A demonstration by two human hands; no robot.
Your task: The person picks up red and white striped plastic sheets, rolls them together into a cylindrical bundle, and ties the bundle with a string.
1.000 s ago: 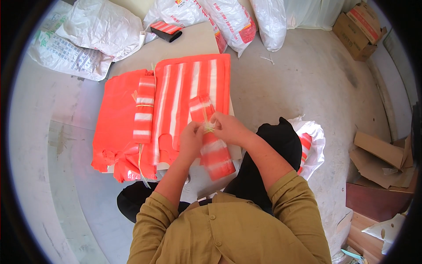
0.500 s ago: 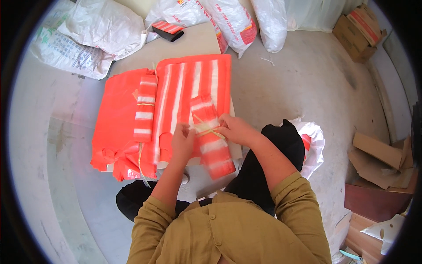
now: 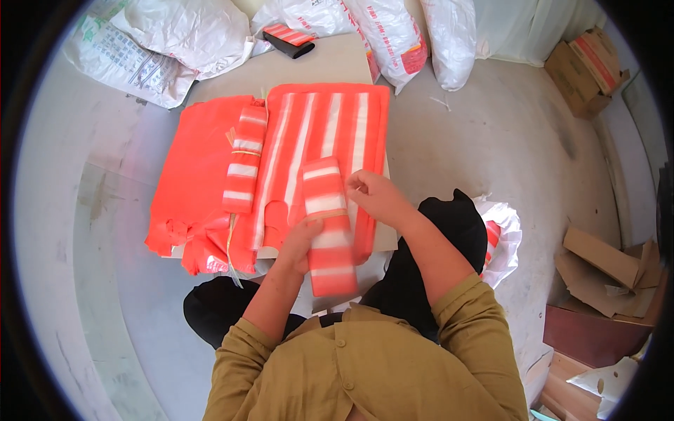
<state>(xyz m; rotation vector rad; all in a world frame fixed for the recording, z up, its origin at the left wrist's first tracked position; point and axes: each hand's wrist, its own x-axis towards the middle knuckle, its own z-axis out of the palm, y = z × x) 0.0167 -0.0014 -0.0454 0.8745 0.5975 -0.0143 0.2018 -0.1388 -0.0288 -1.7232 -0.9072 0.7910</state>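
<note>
My left hand grips the side of a folded bundle of red-and-white striped plastic bags, thumb on top. A thin yellowish band runs around its middle. Just right of the bundle is my right hand, fingers loosely curled and apart from it, with nothing visible in them. Under the bundle's far end lies a flat stack of striped bags. To its left, a similar banded bundle rests on a plain red plastic stack.
A small striped and black roll lies at the table's far end. Full white sacks stand behind it. By my right knee is an open white bag with striped material inside. Cardboard boxes and flattened cardboard are at the right.
My right hand has let go of the band and drawn slightly away. My left hand has taken hold of the bundle's side. The band's crossed strands now lie as one narrow line.
</note>
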